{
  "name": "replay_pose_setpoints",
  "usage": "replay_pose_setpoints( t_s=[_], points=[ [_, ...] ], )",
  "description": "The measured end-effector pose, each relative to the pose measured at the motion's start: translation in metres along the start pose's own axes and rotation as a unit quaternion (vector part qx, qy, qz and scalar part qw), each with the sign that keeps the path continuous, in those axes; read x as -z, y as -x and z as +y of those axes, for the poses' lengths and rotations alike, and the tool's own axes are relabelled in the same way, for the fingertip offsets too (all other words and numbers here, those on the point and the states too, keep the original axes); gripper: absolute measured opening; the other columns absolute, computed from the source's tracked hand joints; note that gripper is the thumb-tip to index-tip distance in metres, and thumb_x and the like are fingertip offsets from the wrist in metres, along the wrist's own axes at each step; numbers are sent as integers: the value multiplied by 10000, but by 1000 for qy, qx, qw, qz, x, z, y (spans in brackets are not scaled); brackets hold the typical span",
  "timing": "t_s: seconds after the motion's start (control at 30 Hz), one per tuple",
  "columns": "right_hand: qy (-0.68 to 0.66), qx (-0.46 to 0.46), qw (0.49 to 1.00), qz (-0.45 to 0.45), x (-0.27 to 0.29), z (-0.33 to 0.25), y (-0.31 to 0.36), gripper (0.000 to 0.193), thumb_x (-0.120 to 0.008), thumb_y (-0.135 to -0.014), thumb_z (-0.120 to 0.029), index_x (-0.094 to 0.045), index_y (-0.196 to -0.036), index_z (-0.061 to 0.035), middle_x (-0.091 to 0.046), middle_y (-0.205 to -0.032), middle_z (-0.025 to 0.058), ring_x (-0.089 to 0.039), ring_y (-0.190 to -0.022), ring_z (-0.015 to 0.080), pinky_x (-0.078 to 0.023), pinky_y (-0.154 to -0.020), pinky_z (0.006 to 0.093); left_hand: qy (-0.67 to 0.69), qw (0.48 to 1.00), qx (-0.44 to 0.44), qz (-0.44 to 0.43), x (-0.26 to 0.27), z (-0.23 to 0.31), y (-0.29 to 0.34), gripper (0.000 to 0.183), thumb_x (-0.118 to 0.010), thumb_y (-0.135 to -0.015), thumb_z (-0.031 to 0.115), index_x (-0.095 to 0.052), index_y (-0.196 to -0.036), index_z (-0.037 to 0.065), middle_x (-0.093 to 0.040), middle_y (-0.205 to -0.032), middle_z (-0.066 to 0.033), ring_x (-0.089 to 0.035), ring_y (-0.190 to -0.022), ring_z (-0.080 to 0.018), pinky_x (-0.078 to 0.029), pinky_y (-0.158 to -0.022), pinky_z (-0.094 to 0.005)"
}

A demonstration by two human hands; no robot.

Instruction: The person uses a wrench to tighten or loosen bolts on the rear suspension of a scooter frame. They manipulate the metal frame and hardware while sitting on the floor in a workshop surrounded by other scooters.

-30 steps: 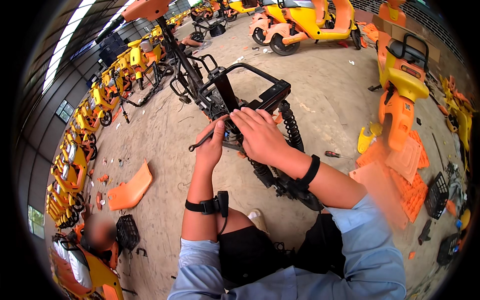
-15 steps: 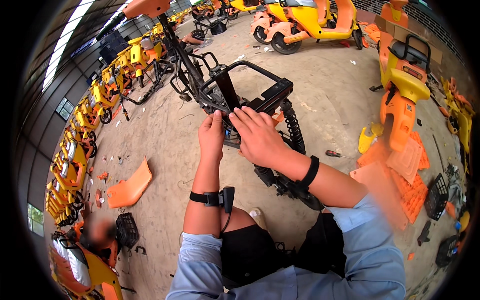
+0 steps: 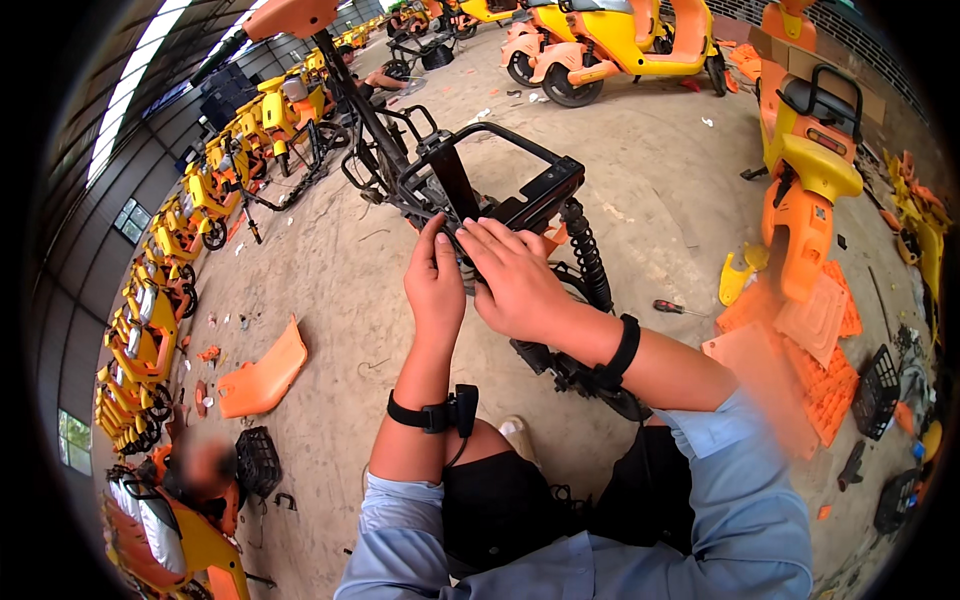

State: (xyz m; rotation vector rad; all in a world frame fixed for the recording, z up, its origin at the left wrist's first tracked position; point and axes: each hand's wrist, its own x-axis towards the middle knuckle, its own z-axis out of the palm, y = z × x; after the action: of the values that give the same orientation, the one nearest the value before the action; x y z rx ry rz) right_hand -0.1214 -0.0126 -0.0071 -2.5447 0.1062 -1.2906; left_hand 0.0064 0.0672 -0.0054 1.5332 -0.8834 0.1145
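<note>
A stripped black scooter frame (image 3: 520, 195) stands in front of me, with its rear shock spring (image 3: 587, 258) showing. My left hand (image 3: 434, 288) is raised against the frame's middle, fingers pointing up, and its palm side is hidden. My right hand (image 3: 517, 282) lies beside it, touching it, with fingers closed over a black part of the frame. Both wrists wear black bands.
An orange panel (image 3: 262, 375) and a black basket (image 3: 258, 460) lie on the dirt floor at left. A screwdriver (image 3: 676, 307) lies at right near stacked orange panels (image 3: 812, 335) and an orange scooter (image 3: 812, 170). Yellow scooters (image 3: 150, 320) line the left wall, more (image 3: 610, 35) stand behind.
My left hand has moved up from lower on the frame to sit against my right hand. The thin tool it held a second ago is no longer visible.
</note>
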Motion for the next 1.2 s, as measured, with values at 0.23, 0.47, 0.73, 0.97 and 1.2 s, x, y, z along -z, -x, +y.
replay_pose_setpoints(
  t_s=[0.23, 0.47, 0.73, 0.97, 1.2],
  points=[
    [-40, -20, 999, 6, 1, -3, 4, 638, -589, -779, -43, -468, -1397, 61, -508, -1454, 249, -428, -1403, 369, -310, -1068, 489, -21, 999, 10, 25, -2, 4, 1, 311, -507, -1066, 160, -624, -1307, 2, -662, -909, -26, -538, -736, -53, -449, -665, -226],
    [-65, -44, 997, -15, 1, -10, 10, 658, -578, -770, -29, -429, -1405, 54, -430, -1515, 262, -350, -1457, 375, -279, -1097, 506, 10, 996, 52, -72, -2, 1, -8, 322, -504, -1061, 153, -636, -1308, -9, -712, -1120, -112, -641, -1004, -124, -508, -871, -275],
    [-67, -37, 997, 13, -7, -7, 20, 470, -575, -760, 0, -481, -1220, -12, -437, -1496, 241, -361, -1428, 406, -281, -1082, 518, 68, 976, 95, -183, 10, 1, -9, 328, -539, -1064, 183, -630, -1311, -13, -697, -1137, -82, -624, -1017, -113, -511, -892, -281],
    [-113, -148, 978, 91, -4, -2, 0, 395, -609, -789, -15, -494, -1168, -11, -556, -1237, 182, -601, -1024, 345, -476, -871, 424, 49, 984, 89, -148, 5, 3, -6, 338, -564, -1068, 236, -638, -1306, 8, -694, -1110, -54, -619, -992, -110, -511, -865, -274],
    [-607, -349, 714, 4, 19, 26, -22, 360, -608, -875, -67, -497, -1211, -4, -577, -1223, 156, -662, -768, 160, -498, -592, 301, 97, 967, 136, -191, 14, -1, -14, 343, -542, -1078, 257, -649, -1311, 30, -680, -1038, -13, -584, -883, -72, -483, -774, -234]
  ],
)
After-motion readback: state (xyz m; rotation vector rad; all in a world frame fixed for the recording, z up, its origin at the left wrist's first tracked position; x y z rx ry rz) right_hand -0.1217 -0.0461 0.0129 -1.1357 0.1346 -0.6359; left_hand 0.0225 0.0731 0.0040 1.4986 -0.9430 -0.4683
